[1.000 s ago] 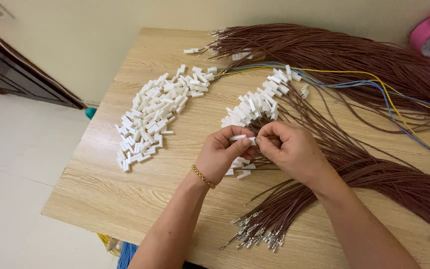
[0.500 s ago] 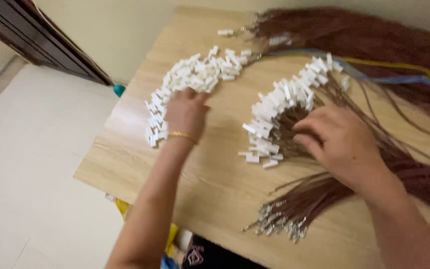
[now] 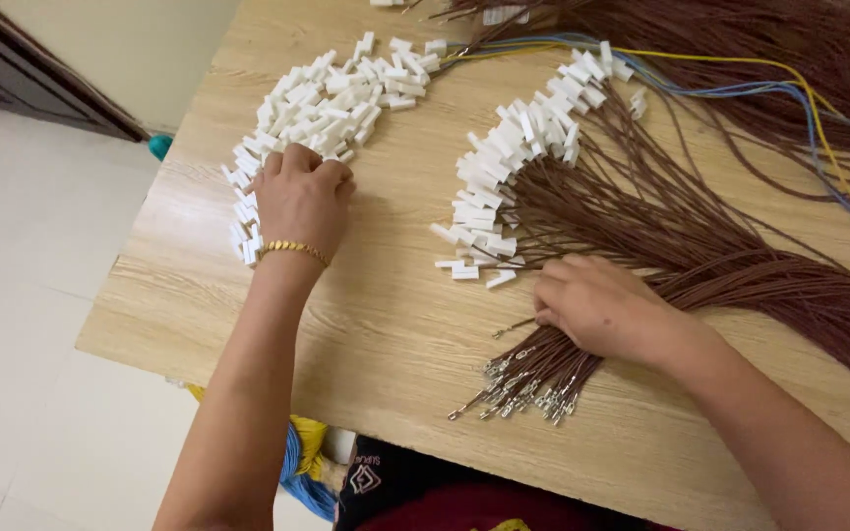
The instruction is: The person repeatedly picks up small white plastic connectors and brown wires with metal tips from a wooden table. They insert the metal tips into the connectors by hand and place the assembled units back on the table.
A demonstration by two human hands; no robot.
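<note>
The left hand (image 3: 299,202) is resting palm down on the near edge of the loose pile of white plastic connector housings (image 3: 322,108), its fingers curled into the pieces; whether this grip is pinching a housing cannot be told, since the fingertips are buried in the pile. A gold bracelet (image 3: 292,249) is sitting on that wrist. The right hand (image 3: 602,307) is lying on the bundle of brown wires (image 3: 661,246), to the right of the pile, with the fingers bent down onto the strands; its grip is narrow, pressing on the wires, though a true pinch cannot be made out.

The housings are small, white and rectangular, spreading in a long heap across the light wooden table (image 3: 395,334). To the right of that pile, a curved row of white housings already fitted on wires (image 3: 504,167) is fanning out, each trailing a brown lead. Nearer the table edge, bare metal crimp terminals (image 3: 523,383) are sticking out from under the right hand. Farther from the pile, yellow and blue wires (image 3: 740,84) are running across the brown mass.

Compared with a second ago, the hands are no longer meeting over the fitted row: the left one has moved out to the loose pile and the right has dropped onto the bundle.
</note>
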